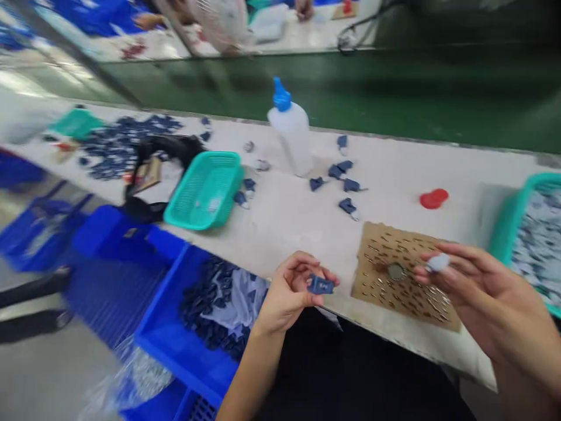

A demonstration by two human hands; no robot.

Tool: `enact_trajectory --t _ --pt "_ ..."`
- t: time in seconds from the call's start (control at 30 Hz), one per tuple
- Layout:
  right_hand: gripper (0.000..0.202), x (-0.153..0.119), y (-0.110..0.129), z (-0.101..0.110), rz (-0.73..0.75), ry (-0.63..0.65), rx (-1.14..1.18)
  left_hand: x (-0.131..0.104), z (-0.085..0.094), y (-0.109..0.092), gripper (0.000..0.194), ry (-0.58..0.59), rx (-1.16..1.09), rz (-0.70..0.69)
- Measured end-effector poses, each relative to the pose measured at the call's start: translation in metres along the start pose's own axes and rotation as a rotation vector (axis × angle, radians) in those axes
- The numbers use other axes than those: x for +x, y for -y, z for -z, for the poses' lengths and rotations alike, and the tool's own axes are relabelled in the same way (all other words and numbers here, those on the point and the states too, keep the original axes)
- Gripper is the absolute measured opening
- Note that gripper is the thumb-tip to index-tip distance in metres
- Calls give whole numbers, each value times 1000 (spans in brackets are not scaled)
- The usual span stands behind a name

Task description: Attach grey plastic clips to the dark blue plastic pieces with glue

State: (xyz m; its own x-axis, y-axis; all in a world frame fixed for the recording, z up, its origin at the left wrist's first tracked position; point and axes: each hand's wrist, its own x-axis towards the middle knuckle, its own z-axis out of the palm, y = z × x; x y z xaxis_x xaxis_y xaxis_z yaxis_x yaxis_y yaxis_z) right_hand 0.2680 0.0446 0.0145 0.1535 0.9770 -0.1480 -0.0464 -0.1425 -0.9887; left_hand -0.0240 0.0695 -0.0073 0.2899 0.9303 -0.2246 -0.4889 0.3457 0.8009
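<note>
My left hand (291,286) grips a small dark blue plastic part (321,285) near the table's front edge. Between the fingertips of my right hand (477,286) is a small light grey plastic piece (437,263), held over a brown cardboard sheet (370,257). Many small metal pins lie or stand on that sheet, around a round metallic disc (397,271). Behind my hands, several dark blue parts (351,185) lie loose on the table, some with light pieces attached.
A white bottle with a blue nozzle (293,134) stands mid-table. An aqua basket (205,190) is at left; another, with grey pieces (539,245), stands at right. Red round items (433,199) lie behind the cardboard. A blue crate (162,318) sits below the edge. Co-workers' hands show across the divider.
</note>
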Motion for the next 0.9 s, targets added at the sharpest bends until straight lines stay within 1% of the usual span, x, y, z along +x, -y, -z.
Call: enact_trajectory --t 0.1,0.17,0.23,0.27,0.37,0.43,0.5,0.6,0.73,0.8,0.83,0.9 --pt "37 0 0 -5 -108 -43 67 26 -25 20 41 101 -39 16" --pt "41 1 2 -9 -134 -51 50 33 -36 29 36 145 -48 13" --pt "41 0 5 -11 -146 -37 64 35 -44 33 34 180 -97 23" --pt "39 -1 7 -12 -150 -27 80 35 -48 34 33 196 -150 54" --pt "24 -3 9 -14 -196 -5 158 31 -56 35 31 224 -354 213" --pt "15 -3 9 -16 -254 -9 200 30 -59 37 30 222 -409 266" --pt "13 -2 8 -17 -303 -28 217 29 -59 40 31 206 -393 258" --pt "16 -2 8 -19 -338 -54 190 29 -57 43 32 190 -386 240" --pt "19 -2 9 -23 -339 -59 137 30 -52 46 32 179 -385 222" --pt "19 -5 10 -26 -289 -93 89 30 -51 47 28 214 -397 231" --pt "18 -8 10 -27 -240 -130 33 29 -51 47 26 234 -415 235" --pt "18 -15 9 -27 -124 -251 -174 29 -50 48 24 257 -470 232"
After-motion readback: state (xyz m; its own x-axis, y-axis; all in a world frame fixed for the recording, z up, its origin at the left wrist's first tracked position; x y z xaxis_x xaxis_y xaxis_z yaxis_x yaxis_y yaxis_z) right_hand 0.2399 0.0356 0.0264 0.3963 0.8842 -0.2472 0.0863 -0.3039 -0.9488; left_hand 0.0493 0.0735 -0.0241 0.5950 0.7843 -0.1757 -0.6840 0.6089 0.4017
